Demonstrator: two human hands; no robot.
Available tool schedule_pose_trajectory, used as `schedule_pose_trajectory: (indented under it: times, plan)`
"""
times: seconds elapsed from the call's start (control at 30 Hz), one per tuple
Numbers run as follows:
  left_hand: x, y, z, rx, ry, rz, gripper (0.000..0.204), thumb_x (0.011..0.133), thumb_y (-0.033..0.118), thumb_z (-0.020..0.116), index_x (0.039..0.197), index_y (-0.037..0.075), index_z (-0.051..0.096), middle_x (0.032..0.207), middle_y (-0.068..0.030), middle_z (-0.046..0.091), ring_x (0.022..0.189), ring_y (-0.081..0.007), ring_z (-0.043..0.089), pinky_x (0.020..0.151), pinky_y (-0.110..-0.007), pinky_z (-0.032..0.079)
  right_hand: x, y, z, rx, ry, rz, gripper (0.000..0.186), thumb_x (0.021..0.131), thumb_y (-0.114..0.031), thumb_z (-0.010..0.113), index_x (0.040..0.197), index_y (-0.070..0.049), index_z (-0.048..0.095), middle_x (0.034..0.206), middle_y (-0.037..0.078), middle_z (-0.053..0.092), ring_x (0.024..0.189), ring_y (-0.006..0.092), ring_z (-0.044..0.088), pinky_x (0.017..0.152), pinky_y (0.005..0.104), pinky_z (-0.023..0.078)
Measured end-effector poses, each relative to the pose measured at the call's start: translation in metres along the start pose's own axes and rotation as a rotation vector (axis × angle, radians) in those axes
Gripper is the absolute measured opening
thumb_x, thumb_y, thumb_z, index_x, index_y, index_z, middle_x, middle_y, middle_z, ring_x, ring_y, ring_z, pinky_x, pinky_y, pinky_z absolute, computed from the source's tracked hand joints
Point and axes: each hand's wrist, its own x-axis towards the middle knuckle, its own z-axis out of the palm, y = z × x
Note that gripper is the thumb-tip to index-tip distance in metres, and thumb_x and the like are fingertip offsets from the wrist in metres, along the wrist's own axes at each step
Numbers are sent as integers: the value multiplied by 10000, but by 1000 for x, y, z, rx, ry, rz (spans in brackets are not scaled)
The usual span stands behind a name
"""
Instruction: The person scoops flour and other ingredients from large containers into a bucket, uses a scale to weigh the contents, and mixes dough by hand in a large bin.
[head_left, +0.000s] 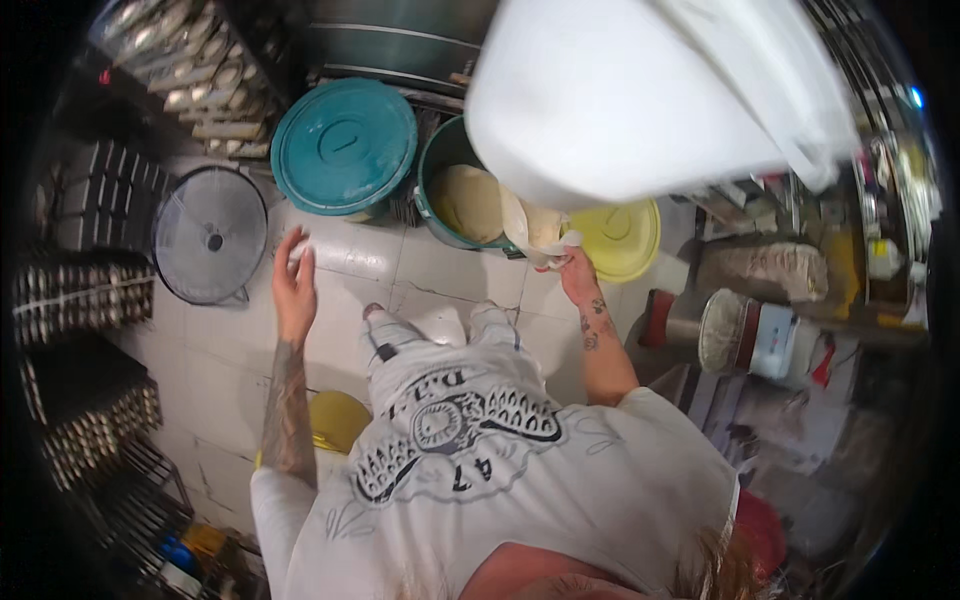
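Note:
My left hand (293, 275) hangs in the air at the left, fingers loosely extended, nothing in it. It is nearest to a round grey see-through disc (190, 235) and a teal lidded tub (340, 150). My right hand (577, 275) is closed on a white scoop-like container (520, 228) by its edge or handle; its exact shape is partly hidden. This sits at the right rim of an open green tub (432, 190), which holds a pale, cream-coloured mass (470, 203). Just behind my right hand is a yellow-green round lid (625, 240).
A large blurred white object (640, 100) close to the camera covers the upper right. Racks of pale pieces (200, 75) and dark racks (85, 290) line the left. A yellow round container (338, 420) stands by my left forearm. At the right are a bucket (725, 320) and cluttered shelves.

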Motion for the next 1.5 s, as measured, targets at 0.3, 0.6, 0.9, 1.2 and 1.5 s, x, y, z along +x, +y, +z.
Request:
schedule_pose_trajectory:
  times: [0.3,0.6,0.9,1.2,1.5]
  plan:
    - [15,327,156,291,-18,1184,527,755,64,780,1251,83,603,1357,-137,470,1249,-325,489,1050,-461,406,-208,-147,-86,-88,505,-367,137,797,-146,588,861,-39,645,883,46,636,862,193,603,803,355,479]
    - [-31,436,266,812,-47,1252,655,855,329,690,1421,87,464,1431,-153,433,1062,-218,610,1130,-627,96,-315,-375,-23,18,547,-880,128,838,-178,565,860,-61,614,820,7,594,739,119,536,677,296,443]
    - [-43,404,266,772,35,1117,657,832,278,714,1395,55,458,1176,-119,501,1081,-259,565,1114,-690,73,-279,-552,130,-691,150,-973,437,940,-470,585,930,-38,653,694,-15,519,614,71,475,563,267,406]
    - [-27,374,219,731,54,1151,463,841,175,700,1282,190,557,1214,-30,543,1051,-220,607,1102,-723,34,-206,-527,309,-2387,-348,-1260,511,717,-484,754,980,-49,704,854,124,685,829,325,663,717,434,490]
    - [13,381,191,705,25,1251,431,820,252,709,1234,199,605,1243,15,600,1014,-210,655,1115,-715,10,-132,-527,338,-1937,-381,-581,668,883,-635,578,994,17,673,843,101,670,771,205,655,712,364,532]
